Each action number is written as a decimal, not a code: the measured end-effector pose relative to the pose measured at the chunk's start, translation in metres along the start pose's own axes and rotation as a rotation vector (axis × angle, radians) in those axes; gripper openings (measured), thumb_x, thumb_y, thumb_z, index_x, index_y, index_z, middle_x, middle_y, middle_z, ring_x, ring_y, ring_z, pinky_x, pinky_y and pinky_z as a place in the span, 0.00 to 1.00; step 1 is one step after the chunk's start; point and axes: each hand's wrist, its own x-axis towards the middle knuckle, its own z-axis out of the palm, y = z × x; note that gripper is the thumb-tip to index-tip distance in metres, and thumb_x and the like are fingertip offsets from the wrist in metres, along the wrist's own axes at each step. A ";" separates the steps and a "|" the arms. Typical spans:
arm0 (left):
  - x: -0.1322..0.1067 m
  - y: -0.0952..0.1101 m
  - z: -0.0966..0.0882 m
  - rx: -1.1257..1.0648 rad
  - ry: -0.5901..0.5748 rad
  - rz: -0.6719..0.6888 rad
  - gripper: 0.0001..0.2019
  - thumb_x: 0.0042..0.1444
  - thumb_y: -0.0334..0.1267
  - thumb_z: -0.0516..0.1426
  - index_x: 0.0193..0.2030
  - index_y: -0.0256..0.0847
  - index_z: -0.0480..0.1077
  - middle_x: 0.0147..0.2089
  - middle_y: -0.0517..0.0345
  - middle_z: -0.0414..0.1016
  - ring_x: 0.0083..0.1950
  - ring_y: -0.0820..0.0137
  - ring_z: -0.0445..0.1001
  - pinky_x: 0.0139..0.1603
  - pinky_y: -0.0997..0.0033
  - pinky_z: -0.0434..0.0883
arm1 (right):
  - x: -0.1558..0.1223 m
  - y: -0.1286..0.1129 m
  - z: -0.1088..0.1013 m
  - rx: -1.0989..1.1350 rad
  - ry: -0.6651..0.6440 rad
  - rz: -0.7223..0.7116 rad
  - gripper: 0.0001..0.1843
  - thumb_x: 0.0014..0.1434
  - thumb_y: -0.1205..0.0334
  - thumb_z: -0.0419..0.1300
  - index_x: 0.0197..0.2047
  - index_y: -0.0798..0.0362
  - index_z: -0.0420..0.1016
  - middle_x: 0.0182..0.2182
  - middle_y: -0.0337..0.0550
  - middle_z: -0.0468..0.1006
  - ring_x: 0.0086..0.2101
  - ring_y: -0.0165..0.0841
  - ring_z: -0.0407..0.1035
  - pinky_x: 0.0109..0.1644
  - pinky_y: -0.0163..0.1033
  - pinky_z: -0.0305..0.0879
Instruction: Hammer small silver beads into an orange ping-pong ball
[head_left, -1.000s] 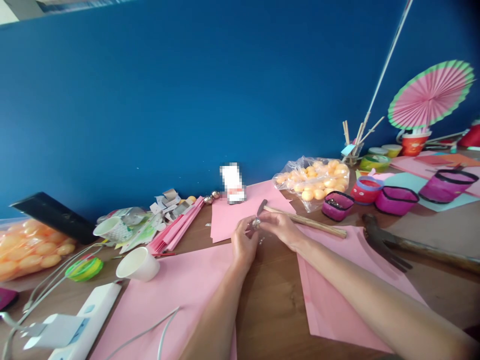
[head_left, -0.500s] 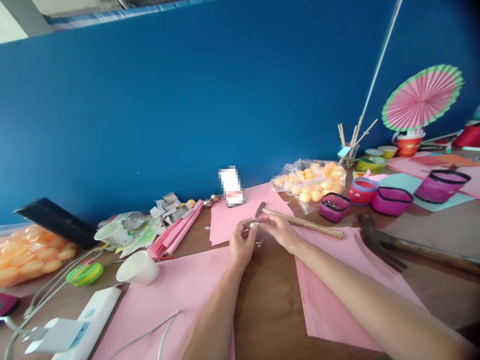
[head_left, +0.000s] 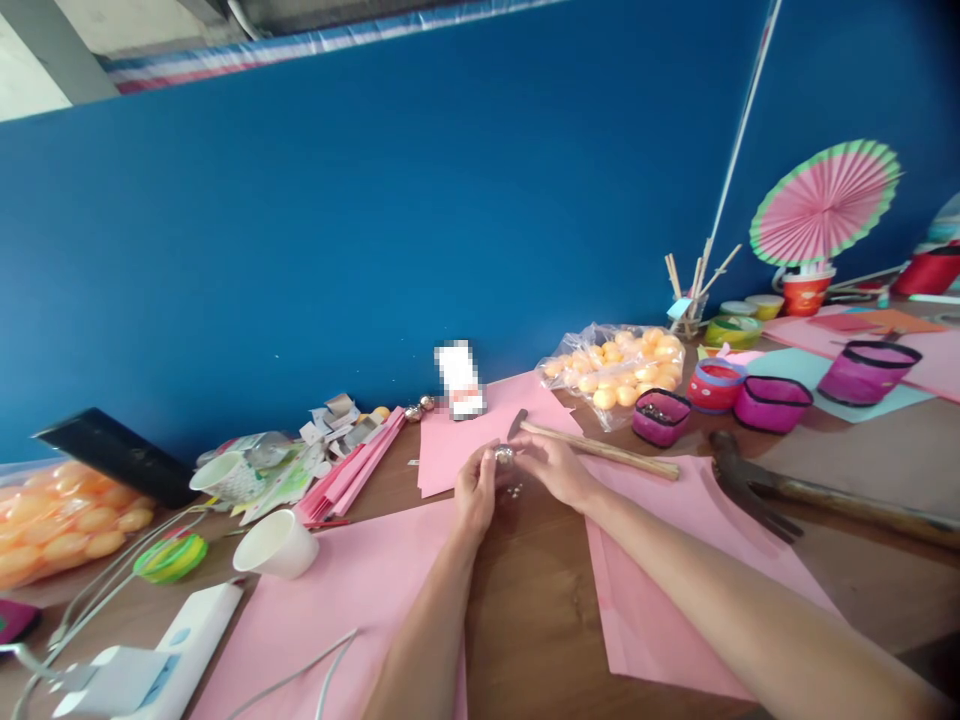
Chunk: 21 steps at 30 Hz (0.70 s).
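Observation:
Both my hands meet over the brown table (head_left: 540, 600) between pink paper sheets. My left hand (head_left: 474, 492) and my right hand (head_left: 555, 466) pinch a small silvery round object (head_left: 504, 456) between their fingertips; it looks like a little metal bell. A few tiny metal bits (head_left: 514, 490) lie on the wood just under it. A small hammer with a wooden handle (head_left: 600, 450) lies right behind my right hand on pink paper (head_left: 465, 445).
A bag of orange balls (head_left: 619, 366), magenta cups (head_left: 660, 416) and a claw hammer (head_left: 795, 492) sit to the right. Left are two white paper cups (head_left: 276, 545), a power strip (head_left: 161, 660), folded pink strips (head_left: 352, 465) and another bag of balls (head_left: 52, 520). A blue wall stands behind.
The hands stay together on the small silver object. The head has tipped up and slightly left, so everything sits a little lower and further left in view.

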 end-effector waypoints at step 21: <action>0.000 0.005 -0.004 0.148 0.180 0.112 0.27 0.44 0.37 0.59 0.54 0.41 0.62 0.47 0.51 0.69 0.40 0.72 0.72 0.45 0.69 0.68 | 0.007 0.017 -0.038 -1.256 0.106 0.252 0.11 0.57 0.67 0.48 0.38 0.54 0.70 0.37 0.50 0.69 0.39 0.37 0.62 0.36 0.37 0.55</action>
